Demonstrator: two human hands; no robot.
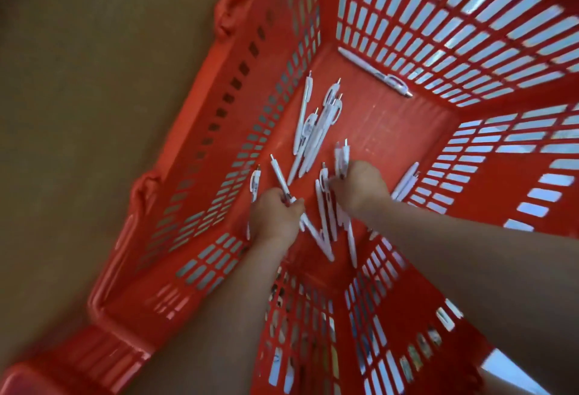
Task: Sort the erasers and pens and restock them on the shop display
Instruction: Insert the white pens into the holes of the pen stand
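Pens (313, 131) loose on red basket (391, 131) floor just beyond both hands, long axes running away from the person | left hand (275, 216) curled round a few pens | right hand (360, 184) gripping a bunch, seemingly nearer the loose cluster | lone pen (374, 72) well apart at far wall

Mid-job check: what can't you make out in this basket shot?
Head view, pens: print too small and blurred to read.
Head view, left hand and right hand: they cover the pens they grip, so no count.
Head view, basket: coloured things behind the near wall, screened by its slats and blurred.
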